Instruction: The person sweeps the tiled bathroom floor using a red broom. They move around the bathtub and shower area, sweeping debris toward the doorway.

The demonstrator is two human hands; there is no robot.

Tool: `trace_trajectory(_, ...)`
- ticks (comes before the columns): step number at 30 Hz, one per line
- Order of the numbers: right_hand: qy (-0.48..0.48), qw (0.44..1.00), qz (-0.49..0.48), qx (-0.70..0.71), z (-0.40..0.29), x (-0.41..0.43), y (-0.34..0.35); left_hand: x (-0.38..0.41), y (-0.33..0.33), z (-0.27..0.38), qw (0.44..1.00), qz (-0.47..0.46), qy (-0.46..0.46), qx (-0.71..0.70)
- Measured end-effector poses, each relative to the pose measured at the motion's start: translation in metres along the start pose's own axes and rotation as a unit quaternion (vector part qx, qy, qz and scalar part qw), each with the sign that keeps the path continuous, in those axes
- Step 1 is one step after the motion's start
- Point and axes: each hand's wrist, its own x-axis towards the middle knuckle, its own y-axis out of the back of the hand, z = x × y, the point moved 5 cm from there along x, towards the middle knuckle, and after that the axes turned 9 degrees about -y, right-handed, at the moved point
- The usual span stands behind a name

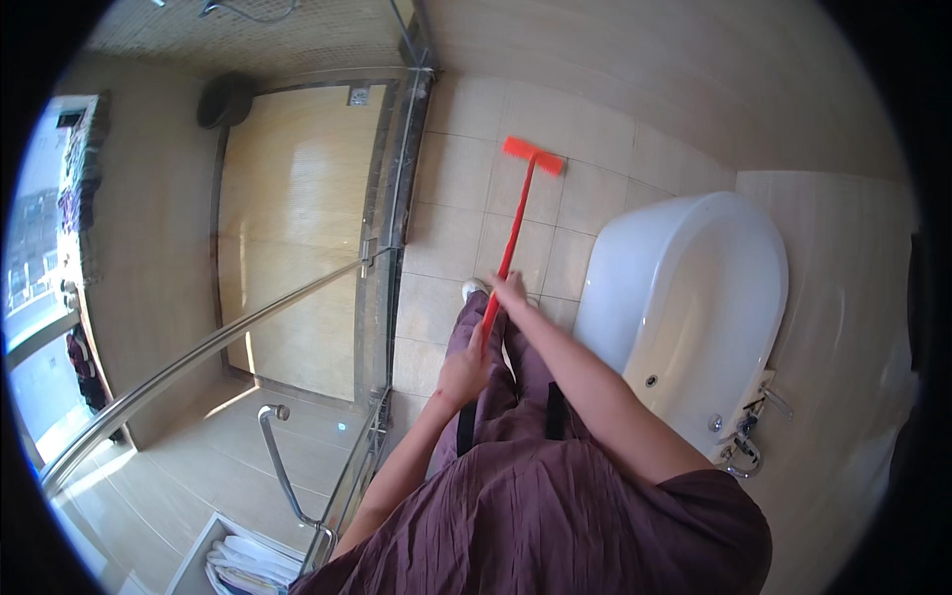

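Observation:
A long-handled floor brush (518, 216) with a red pole and an orange-red bristled head reaches away from me over beige floor tiles (446, 238). Its head rests on the tiles beyond my feet, slightly tilted across the view. My left hand (464, 372) is closed round the near end of the pole, above my thighs. Farther along the pole, my right hand (510, 291) grips it, with that forearm crossing in from the right. The pole's near tip is hidden by my left hand and wrist.
A white bathtub (617, 275) with chrome taps stands close on the right. On the left are a glass shower enclosure with a metal bar (223, 335), a curved door handle (279, 461) and a dark-edged shower floor (297, 223). A box (195, 554) of folded cloths sits at lower left.

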Motion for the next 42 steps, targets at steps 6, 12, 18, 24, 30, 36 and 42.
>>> trace_trajectory(6, -0.034, 0.996, -0.033, -0.077, -0.009, 0.076, 0.084, 0.094, -0.070, 0.045, 0.999, -0.050, -0.013, 0.001)
trace_trajectory(12, -0.081, 0.981, -0.175, 0.004, 0.048, 0.010, 0.076, 0.017, -0.083, 0.050, 0.991, -0.132, 0.036, 0.001)
trace_trajectory(18, -0.069, 0.948, -0.311, 0.017, 0.133, -0.105, 0.033, -0.116, -0.079, 0.037, 0.963, -0.257, 0.084, 0.015)
trace_trajectory(24, -0.101, 0.979, -0.176, 0.025, 0.128, -0.051, 0.076, -0.064, -0.112, 0.073, 0.980, -0.182, 0.075, 0.028)
trace_trajectory(30, -0.065, 0.994, -0.073, 0.057, 0.082, 0.099, 0.173, 0.078, -0.143, 0.142, 0.996, -0.060, -0.064, -0.011)
trace_trajectory(36, -0.120, 0.972, -0.177, 0.097, 0.054, 0.092, 0.199, 0.081, -0.103, 0.190, 0.992, -0.041, -0.083, 0.089)
trace_trajectory(42, -0.137, 0.939, -0.271, 0.163, 0.086, -0.014, 0.128, -0.014, -0.046, 0.162, 0.976, -0.173, -0.021, 0.133)
